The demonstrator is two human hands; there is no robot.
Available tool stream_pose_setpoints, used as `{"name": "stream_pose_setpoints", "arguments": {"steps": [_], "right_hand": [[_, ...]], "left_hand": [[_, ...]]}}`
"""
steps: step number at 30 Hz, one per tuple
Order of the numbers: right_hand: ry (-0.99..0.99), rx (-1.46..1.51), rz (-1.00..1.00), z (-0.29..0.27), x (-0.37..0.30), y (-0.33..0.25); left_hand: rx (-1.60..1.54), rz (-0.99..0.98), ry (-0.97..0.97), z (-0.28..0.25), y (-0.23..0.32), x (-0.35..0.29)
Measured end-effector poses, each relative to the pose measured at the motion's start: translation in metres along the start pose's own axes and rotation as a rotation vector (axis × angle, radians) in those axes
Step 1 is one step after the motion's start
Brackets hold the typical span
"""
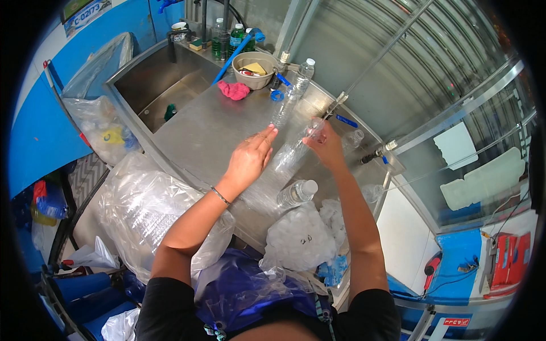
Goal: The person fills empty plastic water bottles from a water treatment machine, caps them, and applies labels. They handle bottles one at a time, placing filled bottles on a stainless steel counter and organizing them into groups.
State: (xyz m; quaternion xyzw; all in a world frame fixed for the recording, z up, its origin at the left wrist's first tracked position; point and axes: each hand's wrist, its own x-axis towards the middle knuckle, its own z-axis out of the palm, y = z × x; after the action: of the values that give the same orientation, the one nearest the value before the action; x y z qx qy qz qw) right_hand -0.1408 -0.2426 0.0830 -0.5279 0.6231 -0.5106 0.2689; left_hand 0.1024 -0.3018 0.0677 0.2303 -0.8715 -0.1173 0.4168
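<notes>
A clear plastic bottle (291,149) lies slanted over the steel counter, and my right hand (326,145) is closed around its far end. My left hand (250,158) is open, its fingers stretched out flat, with the tips by the base of another clear bottle (282,111). Beyond that stands a clear bottle with a white cap (304,74). Nearer to me, a capped clear bottle (297,194) is tilted between my forearms. A plastic bag full of white caps (300,237) sits close to my body. Another clear bottle (353,138) is right of my right hand.
A steel sink (165,94) is at the far left of the counter (196,133). A beige bowl (254,69), a pink cloth (233,90) and green bottles (236,40) are at the back. A large clear plastic bag (149,207) lies left, and blue-handled valves (346,121) line the right wall.
</notes>
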Motion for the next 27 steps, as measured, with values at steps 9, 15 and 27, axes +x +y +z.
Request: {"name": "stream_pose_setpoints", "arguments": {"steps": [9, 15, 27], "right_hand": [[-0.318, 1.105, 0.874, 0.009, -0.013, 0.124], [-0.072, 1.121, 0.855, 0.003, -0.025, 0.119], [0.081, -0.505, -0.026, 0.0, -0.019, 0.023]], "left_hand": [[-0.349, -0.667, 0.251, 0.021, -0.004, -0.065], [-0.561, -0.736, -0.387, 0.033, 0.029, -0.111], [-0.761, -0.383, -0.247, 0.106, 0.05, -0.099]]}}
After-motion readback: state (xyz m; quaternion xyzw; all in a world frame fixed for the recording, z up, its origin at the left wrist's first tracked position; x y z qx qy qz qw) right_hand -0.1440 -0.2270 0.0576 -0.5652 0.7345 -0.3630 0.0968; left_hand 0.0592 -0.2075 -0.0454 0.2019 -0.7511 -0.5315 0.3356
